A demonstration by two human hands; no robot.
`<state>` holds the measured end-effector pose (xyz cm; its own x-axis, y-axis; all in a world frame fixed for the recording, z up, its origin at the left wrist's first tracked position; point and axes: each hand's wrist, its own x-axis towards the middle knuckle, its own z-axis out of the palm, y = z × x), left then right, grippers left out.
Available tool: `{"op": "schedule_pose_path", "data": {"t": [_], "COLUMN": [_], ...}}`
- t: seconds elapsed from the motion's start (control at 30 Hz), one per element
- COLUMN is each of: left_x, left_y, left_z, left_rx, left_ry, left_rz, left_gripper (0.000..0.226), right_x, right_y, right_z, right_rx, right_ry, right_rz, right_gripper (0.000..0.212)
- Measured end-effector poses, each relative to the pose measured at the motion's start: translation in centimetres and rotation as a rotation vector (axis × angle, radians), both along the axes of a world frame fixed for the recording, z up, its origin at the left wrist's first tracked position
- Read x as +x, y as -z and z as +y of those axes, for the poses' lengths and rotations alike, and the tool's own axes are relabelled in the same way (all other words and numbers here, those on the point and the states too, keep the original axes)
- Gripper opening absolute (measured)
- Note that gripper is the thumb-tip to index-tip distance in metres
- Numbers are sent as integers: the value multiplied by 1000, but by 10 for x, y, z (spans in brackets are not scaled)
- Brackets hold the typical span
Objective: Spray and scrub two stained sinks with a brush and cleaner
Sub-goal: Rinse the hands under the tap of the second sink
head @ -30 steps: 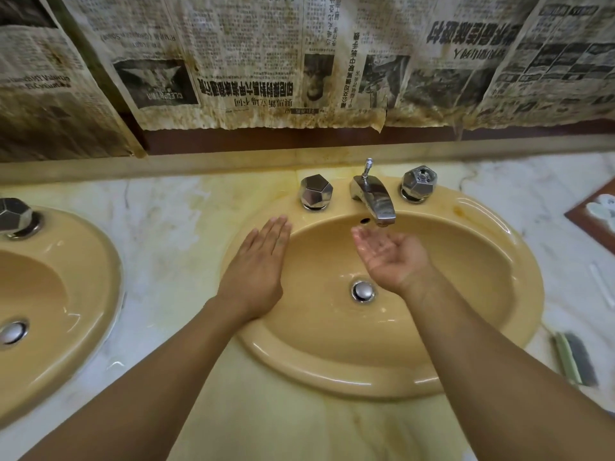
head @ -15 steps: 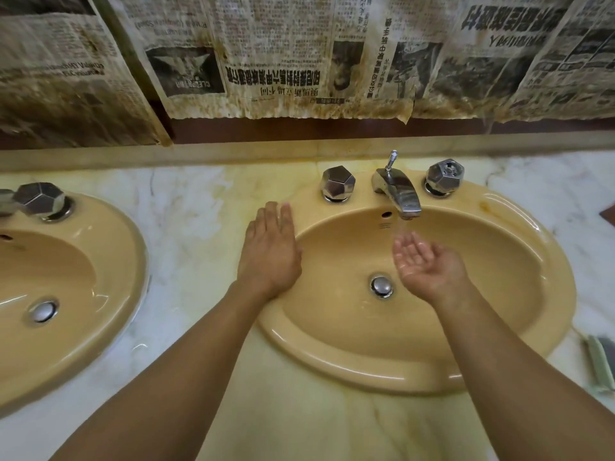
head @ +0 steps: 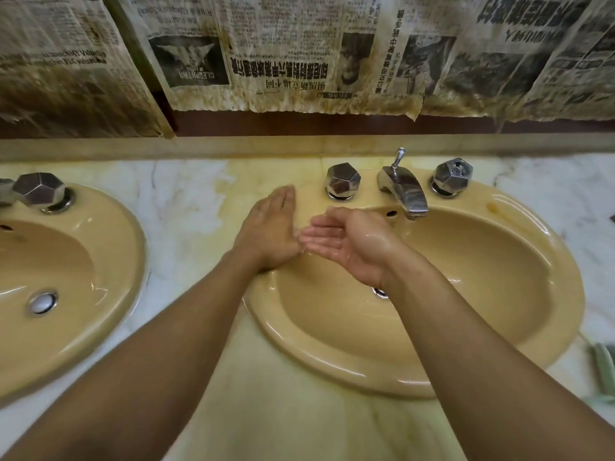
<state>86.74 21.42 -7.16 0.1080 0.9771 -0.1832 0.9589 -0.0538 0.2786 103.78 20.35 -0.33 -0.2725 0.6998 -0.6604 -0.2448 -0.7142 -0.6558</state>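
two oval sinks sit sunk into a marble desk (head: 186, 207), white with grey veins and yellowed around the basins. both are glossy mustard-coloured ceramic. the right sink (head: 332, 367) has wet streaks on its rim and an orange-brown stain near its far right edge. the left sink (head: 116, 314) is only partly in view, with a round chrome stopper (head: 42, 302) in its bowl.

the left hand (head: 269, 231) lies palm down on the right sink's left rim. its fingers are straight and a little blurred, and its grip is flat open with nothing in it. the right hand (head: 349, 244) is over the bowl, palm up and wet. its fingers are loosely cupped and point toward the left hand, their tips just at its thumb side. that grip is open too and holds only a shine of water.

behind them stands a chrome spout (head: 404, 194) with a thin lift rod, between two faceted chrome knobs (head: 342, 181) shaped like cut gems. a matching knob (head: 39, 191) sits on the left sink.

the brush (head: 604, 364) lies on the desk at the far right edge, just beside the right sink and well apart from both hands. only a pale green strip of it shows.

brown-stained, curling newspaper (head: 283, 51) covers the wall above. the print is chinese and latin and runs reversed. i can't read it with any certainty.
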Motion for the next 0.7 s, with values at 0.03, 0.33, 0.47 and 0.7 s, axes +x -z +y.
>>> {"op": "schedule_pose_path", "data": {"t": [0.03,0.33,0.47,0.7], "left_x": [-1,-1,10,-1], "left_y": [-2,11,18,29], "left_z": [6,-91,-123,-121], "left_rx": [-19,76,75,187], "left_ry": [15,-241,-331,-185], "left_rz": [-6,-191,-270,-175], "left_gripper": [110,101,89,82], "right_x": [7,121,120,77], "right_y": [3,43,38,17], "right_z": [-1,4,15,-3], "right_rx": [31,-235,-194,-204], "right_ry": [36,747,694,279], "right_rz": [-72,421,399,320], "right_gripper": [39,40,30,34]}}
